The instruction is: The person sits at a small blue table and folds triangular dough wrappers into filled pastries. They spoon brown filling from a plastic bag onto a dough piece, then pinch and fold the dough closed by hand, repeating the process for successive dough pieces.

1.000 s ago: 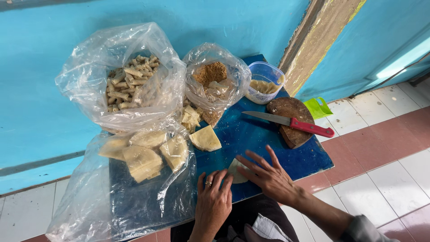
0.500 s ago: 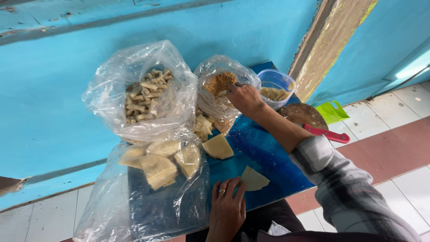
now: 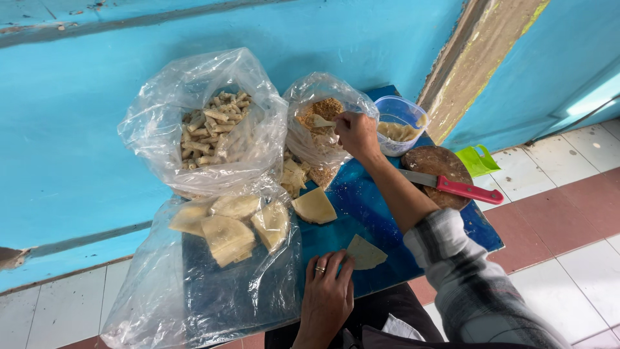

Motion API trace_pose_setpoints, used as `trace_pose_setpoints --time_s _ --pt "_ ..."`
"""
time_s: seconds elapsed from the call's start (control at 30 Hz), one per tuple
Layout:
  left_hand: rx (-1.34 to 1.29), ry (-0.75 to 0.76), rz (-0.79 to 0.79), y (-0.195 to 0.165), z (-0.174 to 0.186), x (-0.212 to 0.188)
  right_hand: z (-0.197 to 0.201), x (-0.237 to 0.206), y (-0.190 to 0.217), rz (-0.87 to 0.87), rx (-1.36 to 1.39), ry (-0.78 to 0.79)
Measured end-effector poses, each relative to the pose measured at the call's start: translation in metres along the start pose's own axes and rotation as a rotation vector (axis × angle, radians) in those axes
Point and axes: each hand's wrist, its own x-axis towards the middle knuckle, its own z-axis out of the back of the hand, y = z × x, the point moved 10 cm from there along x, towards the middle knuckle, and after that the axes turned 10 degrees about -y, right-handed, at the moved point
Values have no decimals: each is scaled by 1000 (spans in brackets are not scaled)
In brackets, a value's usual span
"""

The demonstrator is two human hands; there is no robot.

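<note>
- The right hand (image 3: 356,134) reaches forward over the blue desk (image 3: 381,213), its grip pinched narrow around a small pale spoon (image 3: 321,121).
- The spoon's tip sits inside the open mouth of the middle plastic bag (image 3: 318,116), which holds a brown crumbly filling (image 3: 323,107).
- The left hand (image 3: 328,289) lies flat near the front edge of the desk, fingers spread and holding nothing; its fingertips press on the edge of a pale triangular wrapper piece (image 3: 365,253). A ring shows on one finger.
- A second folded wrapper piece (image 3: 314,206) lies further back on the desk, between the bags, apart from both hands.
- To the left, a flat clear bag (image 3: 213,271) carries several more folded pale wrappers (image 3: 227,234) on top.
- Behind it stands a large clear bag of small rolled pastry sticks (image 3: 213,126), leaning against the turquoise wall (image 3: 77,129).
- Just right of the right hand stands a clear plastic tub (image 3: 399,123) with a pale mixture inside.
- A round brown wooden board (image 3: 439,176) lies on the right part of the desk, with a red-handled knife (image 3: 455,187) laid across it.
- A bright green plastic item (image 3: 478,159) lies just beyond the board.
</note>
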Motion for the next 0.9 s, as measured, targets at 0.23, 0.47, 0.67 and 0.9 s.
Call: trace_pose_setpoints --time_s 0.23,0.47,0.67,0.9 --pt "34 24 -17 -7 6 6 37 -38 8 -209 200 -102" --pt "-43 -78 25 -2 16 10 84 -83 2 -360 488 2" --pt "-216 -126 229 19 17 13 143 -162 -5 -391 402 125" --pt "-69 -95 159 13 6 33 158 -237 -17 -301 240 268"
